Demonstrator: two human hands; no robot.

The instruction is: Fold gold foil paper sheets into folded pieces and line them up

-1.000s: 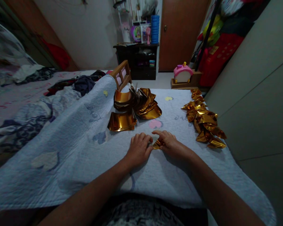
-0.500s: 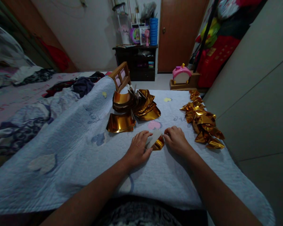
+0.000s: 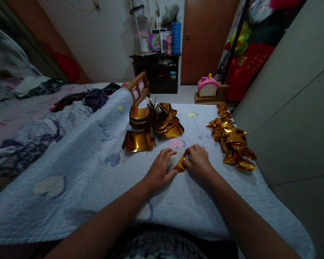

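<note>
A small sheet of gold foil paper [image 3: 180, 166], white on its other side, lies partly folded on the cloth between my hands. My left hand [image 3: 161, 168] holds its left side, with the thumb on the lower corner and the fingertips at the upper edge. The fingers of my right hand [image 3: 199, 160] pinch the gold fold along the right side. Beyond my hands sit fanned stacks of gold foil sheets [image 3: 139, 140]. A row of folded gold foil pieces [image 3: 233, 138] runs along the right edge of the table.
A pale blue quilted cloth [image 3: 97, 201] covers the table. A wooden chair back [image 3: 138, 89] rises at its far left corner, with a bed [image 3: 13, 118] beyond. The wall of a light cabinet [image 3: 294, 118] stands close on the right. A pink toy case [image 3: 208, 86] is behind the table.
My right hand has moved slightly left onto the paper, and the gold fold now looks narrower. My left hand has shifted a little to the right, its thumb nearer the lower corner.
</note>
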